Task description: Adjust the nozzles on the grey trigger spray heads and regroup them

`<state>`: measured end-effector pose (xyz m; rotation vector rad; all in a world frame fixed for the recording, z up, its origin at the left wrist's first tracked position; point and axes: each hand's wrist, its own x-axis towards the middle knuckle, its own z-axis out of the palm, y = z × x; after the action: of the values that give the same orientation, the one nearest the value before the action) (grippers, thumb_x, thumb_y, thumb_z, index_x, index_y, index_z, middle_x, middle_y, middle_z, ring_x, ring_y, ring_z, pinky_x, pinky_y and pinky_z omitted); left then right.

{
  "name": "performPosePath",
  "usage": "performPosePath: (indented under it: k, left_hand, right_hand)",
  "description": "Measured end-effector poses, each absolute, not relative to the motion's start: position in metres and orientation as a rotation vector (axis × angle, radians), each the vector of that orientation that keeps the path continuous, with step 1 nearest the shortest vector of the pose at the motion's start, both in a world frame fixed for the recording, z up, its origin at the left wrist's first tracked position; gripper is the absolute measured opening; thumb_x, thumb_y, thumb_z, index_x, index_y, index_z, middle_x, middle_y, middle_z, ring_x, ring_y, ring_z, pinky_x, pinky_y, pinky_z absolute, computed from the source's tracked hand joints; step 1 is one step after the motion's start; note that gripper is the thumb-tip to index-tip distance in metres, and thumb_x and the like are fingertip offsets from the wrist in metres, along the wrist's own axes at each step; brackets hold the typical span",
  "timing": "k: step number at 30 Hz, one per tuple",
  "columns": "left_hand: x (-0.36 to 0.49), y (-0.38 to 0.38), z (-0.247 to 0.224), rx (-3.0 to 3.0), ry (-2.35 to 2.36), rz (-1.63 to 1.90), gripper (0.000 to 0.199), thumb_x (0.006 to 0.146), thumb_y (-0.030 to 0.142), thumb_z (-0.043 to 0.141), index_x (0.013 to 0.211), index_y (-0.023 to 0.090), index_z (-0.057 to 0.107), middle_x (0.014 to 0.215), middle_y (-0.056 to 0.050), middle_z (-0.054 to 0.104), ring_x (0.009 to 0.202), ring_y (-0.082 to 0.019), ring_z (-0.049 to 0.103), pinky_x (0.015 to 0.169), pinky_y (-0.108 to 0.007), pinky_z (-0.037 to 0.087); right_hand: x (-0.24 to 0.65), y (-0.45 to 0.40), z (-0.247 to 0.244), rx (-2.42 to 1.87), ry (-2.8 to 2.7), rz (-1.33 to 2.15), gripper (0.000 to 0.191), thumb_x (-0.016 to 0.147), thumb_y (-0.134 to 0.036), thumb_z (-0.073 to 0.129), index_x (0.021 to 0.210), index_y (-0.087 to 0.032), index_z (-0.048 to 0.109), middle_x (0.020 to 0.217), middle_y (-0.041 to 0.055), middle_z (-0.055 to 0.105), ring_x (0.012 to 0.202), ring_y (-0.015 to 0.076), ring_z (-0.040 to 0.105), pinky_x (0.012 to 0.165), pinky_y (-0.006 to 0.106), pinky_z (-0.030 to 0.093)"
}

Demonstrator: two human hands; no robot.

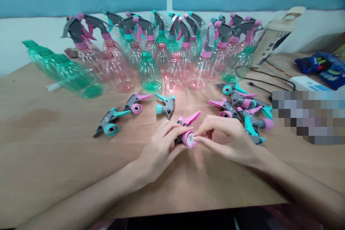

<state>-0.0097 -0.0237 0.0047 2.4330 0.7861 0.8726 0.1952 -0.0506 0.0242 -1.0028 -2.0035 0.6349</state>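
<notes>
My left hand (159,143) is closed around a grey and pink spray trigger head (188,138), whose pink collar faces to the right. A white disc shows inside the collar. The thumb and fingertips of my right hand (229,140) are pinched together at that disc; whatever small piece they may hold is too small to name. Just beyond my left hand lies a grey and turquoise trigger head (165,107). Two more, one with a pink collar (136,108) and one with a turquoise collar (111,129), rest to the left.
Several loose trigger heads (239,104) lie piled at the right. Rows of pink and green bottles (176,75) stand behind, many with triggers fitted. Green bottles (91,90) lean at the left. A tumbler (272,39), a black cable (280,79) and a blue packet (323,66) are at the back right.
</notes>
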Motion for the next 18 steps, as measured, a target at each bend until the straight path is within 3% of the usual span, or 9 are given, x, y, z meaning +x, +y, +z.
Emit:
performPosePath:
  k: [5, 18]
  left_hand:
    - [-0.0105, -0.0229, 0.0032, 2.439, 0.797, 0.87, 0.023, 0.086, 0.021, 0.06, 0.109, 0.02, 0.058, 0.098, -0.004, 0.061, 0.086, -0.017, 0.058, 0.073, -0.029, 0.051]
    - [-0.0138, -0.0202, -0.0016, 2.447, 0.812, 0.824, 0.033, 0.084, 0.012, 0.061, 0.116, 0.02, 0.054, 0.102, -0.004, 0.059, 0.09, -0.017, 0.055, 0.076, -0.029, 0.049]
  right_hand:
    - [0.1976, -0.0482, 0.0219, -0.974, -2.066, 0.559, 0.013, 0.08, -0.011, 0.058, 0.087, -0.02, 0.062, 0.079, 0.0019, 0.064, 0.067, 0.0127, 0.057, 0.056, 0.025, 0.046]
    - [0.1997, -0.0457, 0.0226, -1.079, -2.088, 0.645, 0.013, 0.081, -0.02, 0.061, 0.093, -0.019, 0.067, 0.075, 0.0007, 0.065, 0.059, 0.0098, 0.052, 0.051, 0.021, 0.041]
